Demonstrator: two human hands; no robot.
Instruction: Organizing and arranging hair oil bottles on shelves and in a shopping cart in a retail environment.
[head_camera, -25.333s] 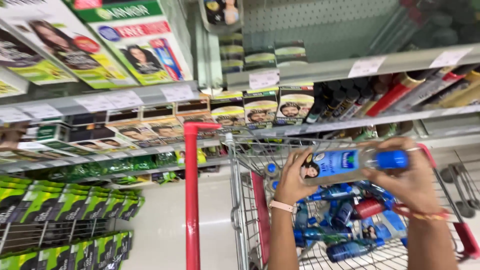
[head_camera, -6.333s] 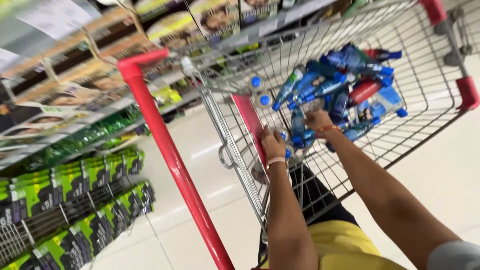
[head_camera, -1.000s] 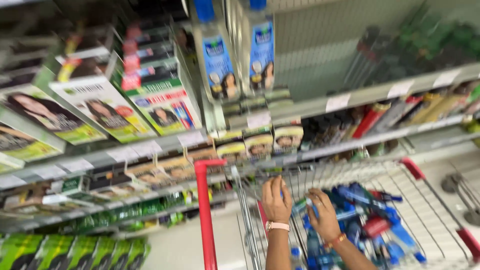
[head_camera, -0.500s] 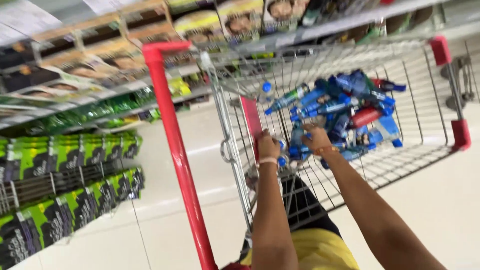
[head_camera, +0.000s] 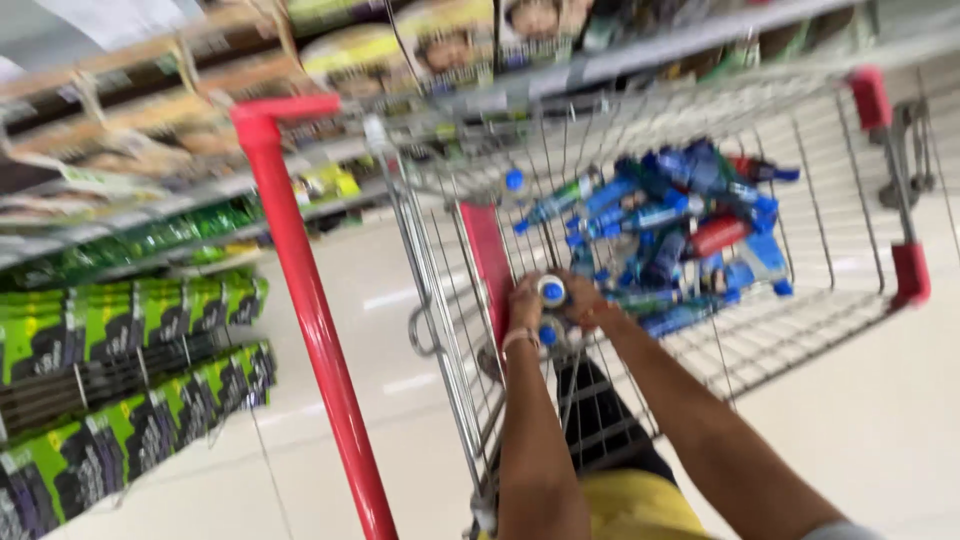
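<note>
In the head view, two blue-capped bottles (head_camera: 549, 310) were held upright inside the near end of one wire shopping cart (head_camera: 840, 260). The left hand (head_camera: 524, 305) and right hand (head_camera: 583, 306) were closed around them, fingers pressed together. A pile of blue bottles (head_camera: 680, 225), too blurred to be counted, was seen deeper in the cart. One red handle bar (head_camera: 300, 300) and green boxes (head_camera: 120, 330) were seen at the left.

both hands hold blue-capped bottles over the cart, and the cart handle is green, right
Not quite: the cart handle is red, not green, as the head view shows. The left hand and right hand do hold blue-capped bottles over the cart.
</note>
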